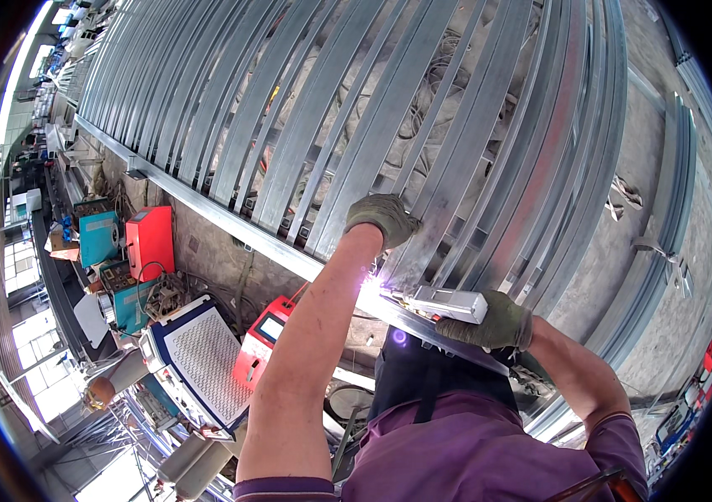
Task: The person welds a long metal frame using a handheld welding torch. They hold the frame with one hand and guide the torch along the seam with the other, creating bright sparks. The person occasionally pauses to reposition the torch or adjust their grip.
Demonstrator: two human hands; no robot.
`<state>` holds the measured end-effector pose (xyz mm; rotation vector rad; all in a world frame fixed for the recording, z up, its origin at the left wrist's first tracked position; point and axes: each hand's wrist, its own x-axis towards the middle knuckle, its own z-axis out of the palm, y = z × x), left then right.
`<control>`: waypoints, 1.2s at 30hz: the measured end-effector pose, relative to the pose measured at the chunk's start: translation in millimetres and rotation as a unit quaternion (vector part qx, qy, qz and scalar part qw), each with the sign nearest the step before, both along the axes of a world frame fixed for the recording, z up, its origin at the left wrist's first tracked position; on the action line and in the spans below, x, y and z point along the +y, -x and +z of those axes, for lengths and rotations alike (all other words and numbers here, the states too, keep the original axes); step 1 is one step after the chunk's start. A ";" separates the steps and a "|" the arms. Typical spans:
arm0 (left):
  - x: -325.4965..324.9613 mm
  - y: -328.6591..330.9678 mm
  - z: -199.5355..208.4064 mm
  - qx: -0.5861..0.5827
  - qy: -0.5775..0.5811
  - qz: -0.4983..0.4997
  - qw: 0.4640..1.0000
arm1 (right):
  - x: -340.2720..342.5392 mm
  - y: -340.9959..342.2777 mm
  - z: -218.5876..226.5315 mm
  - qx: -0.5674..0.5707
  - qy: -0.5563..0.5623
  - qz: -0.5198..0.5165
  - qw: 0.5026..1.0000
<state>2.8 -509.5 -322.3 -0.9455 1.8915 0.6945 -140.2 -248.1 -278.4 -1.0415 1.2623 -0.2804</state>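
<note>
My right hand (494, 325), in a dark green work glove, is closed around a handheld welding gun (454, 304) with a boxy silver body. Its tip points left, where a bright white-violet arc (370, 289) glows at the near edge of the metal frame (214, 219). Ahead of the arc, my left hand (382, 219), gloved alike, bends its fingers over a galvanized steel tube (427, 238) near the frame's near end. The glare hides the joint, and the underside of the left fingers cannot be seen.
Many parallel steel tubes (348, 92) stretch away, with cables on the floor showing through gaps. To the left stand a red machine with a screen (264, 339), a white perforated-panel unit (205, 360) and a red box (149, 243). Stacked steel lengths (676, 201) lie at right.
</note>
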 end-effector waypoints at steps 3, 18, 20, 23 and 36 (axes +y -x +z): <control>0.0 -0.9 -2.3 -0.001 -0.003 0.004 1.000 | -0.6 0.4 3.5 0.001 0.001 -0.003 1.000; 4.5 -8.0 -3.6 0.052 0.043 0.003 0.998 | 5.1 1.0 0.3 0.012 0.011 0.010 1.000; 4.8 -7.9 -1.1 0.056 0.045 0.011 0.997 | 2.5 2.7 3.1 0.014 -0.018 0.016 1.000; 4.2 -5.6 4.1 0.045 0.044 0.013 0.998 | 4.9 2.6 1.6 0.018 -0.014 0.017 1.000; 4.5 -8.4 -0.3 0.044 0.041 -0.020 0.998 | 10.7 3.5 0.4 0.029 0.016 0.021 0.999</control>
